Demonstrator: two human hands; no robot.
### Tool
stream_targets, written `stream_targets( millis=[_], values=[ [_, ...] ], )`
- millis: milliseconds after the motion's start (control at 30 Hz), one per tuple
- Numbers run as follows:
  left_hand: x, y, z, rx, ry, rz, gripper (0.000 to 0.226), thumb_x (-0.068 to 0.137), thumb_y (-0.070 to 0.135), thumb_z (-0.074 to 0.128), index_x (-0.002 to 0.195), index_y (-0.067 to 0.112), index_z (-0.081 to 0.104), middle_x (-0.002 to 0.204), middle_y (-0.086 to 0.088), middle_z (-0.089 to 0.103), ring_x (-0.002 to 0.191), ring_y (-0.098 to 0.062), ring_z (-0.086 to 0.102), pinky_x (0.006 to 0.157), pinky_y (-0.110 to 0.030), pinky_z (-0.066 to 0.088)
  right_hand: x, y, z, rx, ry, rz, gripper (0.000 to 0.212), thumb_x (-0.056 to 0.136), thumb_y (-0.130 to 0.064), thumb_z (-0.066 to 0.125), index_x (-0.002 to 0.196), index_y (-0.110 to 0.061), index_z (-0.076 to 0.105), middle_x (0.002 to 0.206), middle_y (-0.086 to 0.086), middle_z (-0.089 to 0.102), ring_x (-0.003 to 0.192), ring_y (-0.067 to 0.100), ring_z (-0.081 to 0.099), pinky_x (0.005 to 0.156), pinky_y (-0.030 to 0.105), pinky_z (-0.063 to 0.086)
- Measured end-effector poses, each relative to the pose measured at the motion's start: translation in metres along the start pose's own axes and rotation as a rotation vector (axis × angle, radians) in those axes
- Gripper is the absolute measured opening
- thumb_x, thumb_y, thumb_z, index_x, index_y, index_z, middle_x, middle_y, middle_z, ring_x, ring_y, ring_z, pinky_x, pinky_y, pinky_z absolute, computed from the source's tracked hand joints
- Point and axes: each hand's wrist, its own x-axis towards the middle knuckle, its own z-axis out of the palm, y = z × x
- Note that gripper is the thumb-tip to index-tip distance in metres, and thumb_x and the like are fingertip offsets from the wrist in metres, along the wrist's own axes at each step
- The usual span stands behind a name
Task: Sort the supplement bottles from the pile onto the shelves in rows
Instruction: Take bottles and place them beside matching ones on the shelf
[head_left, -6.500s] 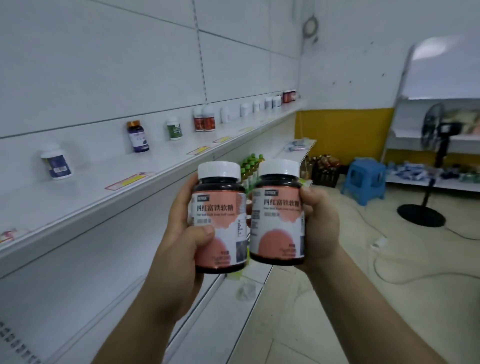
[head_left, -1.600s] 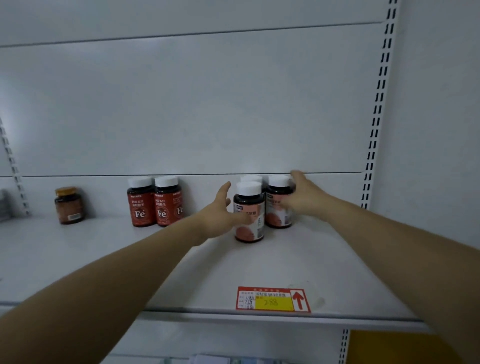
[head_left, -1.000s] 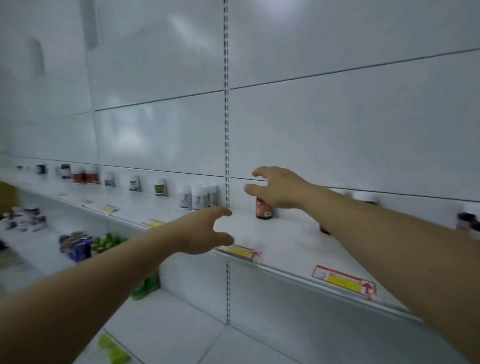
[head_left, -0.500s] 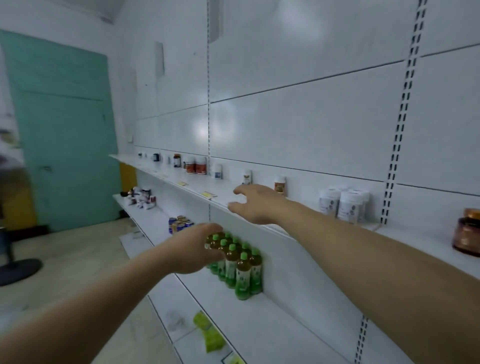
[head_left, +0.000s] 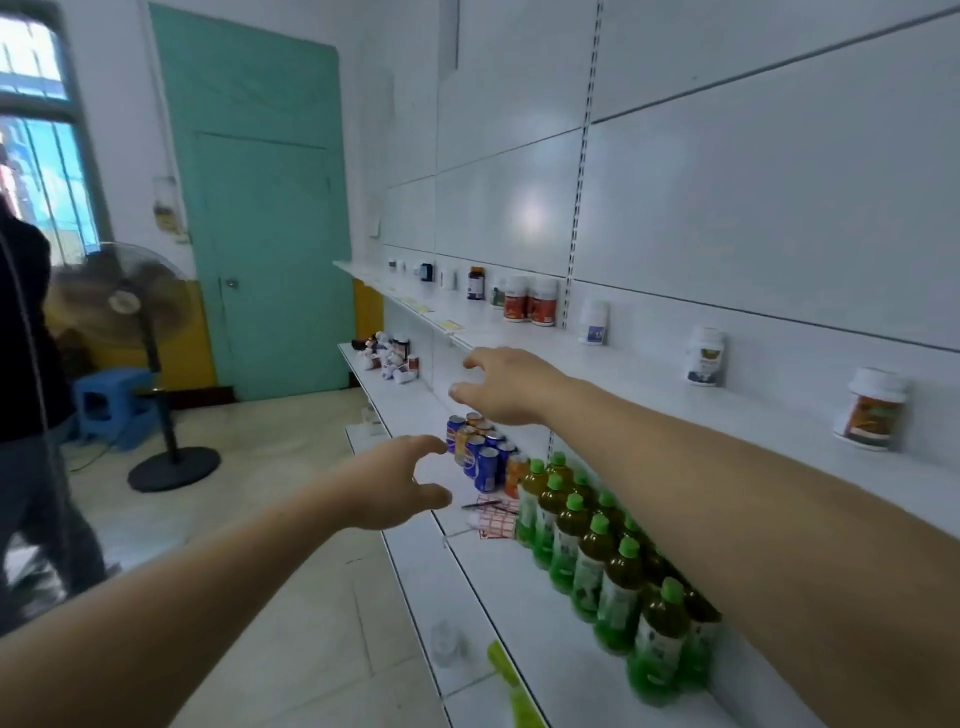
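Left hand (head_left: 396, 482), right hand (head_left: 511, 387) newly empty

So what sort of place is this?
Likely a small shop: wall shelving with price tags, rows of green-capped drink bottles, drink cans, and supplement bottles.

Head camera faces along the shelves (head_left: 649, 364), slightly downward, apparently close beside.

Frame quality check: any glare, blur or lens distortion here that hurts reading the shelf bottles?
Head view: a soft glare patch on the wall panel; the window is blown out; wide-angle perspective stretches the right forearm and slants the shelf; the near green bottles and the fan are smeared; labels on the supplement bottles are too soft to read.
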Motion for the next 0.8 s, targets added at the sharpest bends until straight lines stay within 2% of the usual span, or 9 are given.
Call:
stream_targets(
  millis=[167,333,433,533,600,633,800],
  values=[
    [0.079,-0.090,-0.011,-0.028,0.013,-0.011,0.063,0.086,0.042,0.062,0.141,0.028,0.035,0.147,0.002,0.039,0.128,-0.018,0.042,0.101,-0.030,0.035,0.107,-0.002,0.057,0.004,-0.049,0.024,0.060,0.091,-0.054,0.044,0.142,-0.022,0.037,0.149,0.007,0.037,0.130,0.027,0.041,0.097,0.039,0.036],
    [0.164,-0.183,-0.012,-0.045,-0.032,0.050,0.062,0.086,0.042,0.062,0.141,0.027,0.036,0.146,0.002,0.039,0.124,-0.018,0.046,0.098,-0.029,0.037,0.218,0.002,0.125,0.026,-0.061,0.152,0.059,0.091,-0.056,0.045,0.140,-0.025,0.039,0.144,0.007,0.043,0.124,0.027,0.046,0.090,0.037,0.039],
    [0.215,-0.236,-0.019,-0.061,-0.081,0.069,0.063,0.086,0.041,0.061,0.141,0.027,0.035,0.148,0.002,0.037,0.130,-0.017,0.040,0.105,-0.030,0.034,0.277,0.002,0.158,0.069,-0.097,0.254,0.059,0.089,-0.056,0.045,0.139,-0.026,0.040,0.140,0.006,0.048,0.119,0.026,0.050,0.090,0.037,0.041],
    [0.264,-0.284,-0.027,-0.037,-0.149,0.078,0.063,0.087,0.042,0.061,0.142,0.025,0.036,0.148,0.001,0.037,0.133,-0.018,0.037,0.109,-0.033,0.031,0.325,0.005,0.184,0.159,-0.168,0.363,0.057,0.087,-0.054,0.045,0.136,-0.026,0.041,0.109,0.000,0.069,0.097,0.019,0.063,0.087,0.036,0.050],
    [0.296,-0.310,-0.029,-0.027,-0.179,0.083,0.062,0.087,0.041,0.060,0.142,0.024,0.036,0.148,0.000,0.037,0.134,-0.018,0.036,0.110,-0.033,0.030,0.354,0.011,0.201,0.175,-0.214,0.395,0.053,0.087,-0.053,0.043,0.130,-0.023,0.045,0.091,-0.002,0.073,0.086,0.017,0.065,0.085,0.038,0.052],
    [0.312,-0.322,-0.029,-0.027,-0.191,0.085,0.062,0.087,0.041,0.060,0.142,0.024,0.035,0.148,0.000,0.036,0.134,-0.018,0.036,0.110,-0.033,0.030,0.369,0.015,0.209,0.179,-0.225,0.406,0.052,0.087,-0.053,0.043,0.128,-0.021,0.046,0.090,-0.002,0.073,0.086,0.018,0.066,0.085,0.038,0.052],
    [0.397,-0.378,-0.017,-0.036,-0.246,0.090,0.063,0.087,0.042,0.060,0.142,0.024,0.034,0.149,-0.001,0.035,0.134,-0.019,0.035,0.109,-0.031,0.029,0.455,0.036,0.251,0.212,-0.203,0.483,0.057,0.088,-0.053,0.046,0.138,-0.027,0.039,0.119,0.006,0.064,0.103,0.025,0.062,0.083,0.034,0.050]
  ],
)
